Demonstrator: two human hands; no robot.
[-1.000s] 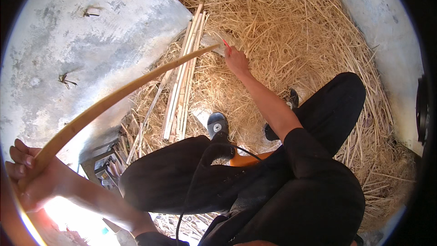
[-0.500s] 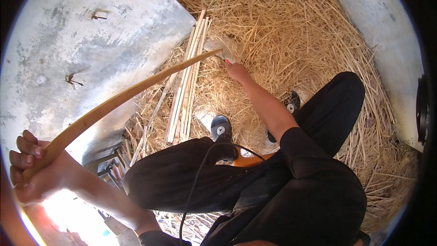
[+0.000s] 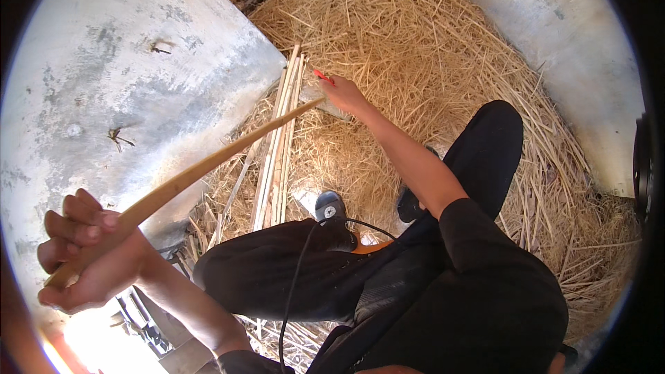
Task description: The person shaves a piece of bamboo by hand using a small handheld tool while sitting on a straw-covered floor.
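Note:
A long, pale bamboo strip slants from the lower left up to the middle of the view. My left hand grips its near end, with fingers and thumb wrapped round it. My right hand, arm stretched forward, is closed on a small red-handled tool; only its red part shows clearly, so its exact kind is hidden. The strip's thin far end lies just beside my right hand; I cannot tell whether they touch.
Several pale strips lie in a bundle on the ground beside a whitewashed block. Straw-like shavings cover the floor up to the wall at right. An orange seat shows beneath my legs; a black cable hangs across them.
My left hand has shifted right and slightly up with the bamboo strip, whose far end has dropped and looks straighter. My right hand has moved a little left and up, its red-handled tool turned.

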